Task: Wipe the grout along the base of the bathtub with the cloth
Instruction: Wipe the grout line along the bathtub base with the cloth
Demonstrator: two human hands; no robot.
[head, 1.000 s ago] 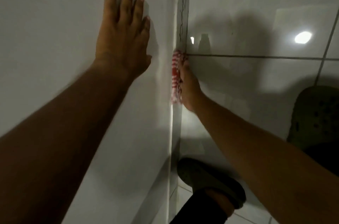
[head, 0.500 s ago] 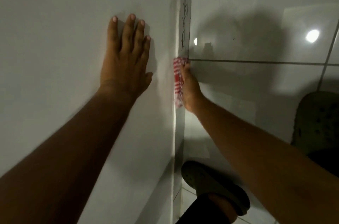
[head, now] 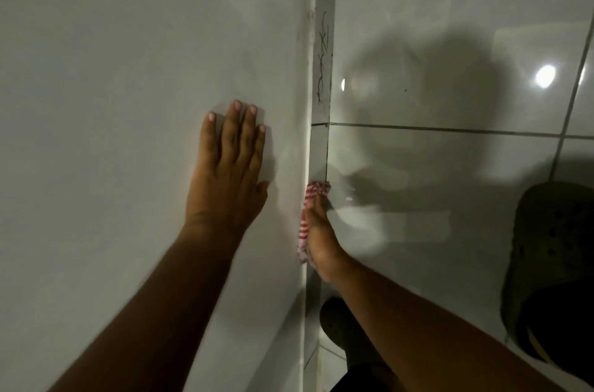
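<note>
The white side of the bathtub (head: 128,70) fills the left half of the view. Its base meets a narrow tiled strip along a grout line (head: 310,141) that runs up the middle. My left hand (head: 229,173) lies flat on the tub side, fingers together. My right hand (head: 319,231) presses a red and white striped cloth (head: 313,194) into the grout seam, edge-on against the tub. Dark scribble marks (head: 323,70) show on the strip farther along the seam.
Glossy white floor tiles (head: 450,199) with dark grout lines spread to the right, showing my shadow and a lamp's reflection. A dark green clog (head: 553,263) is on my foot at the right, a second one (head: 337,324) near the seam below my right arm.
Both hands have slid back along the tub towards me. The cloth has moved down the seam, away from the tile joint it was touching.
</note>
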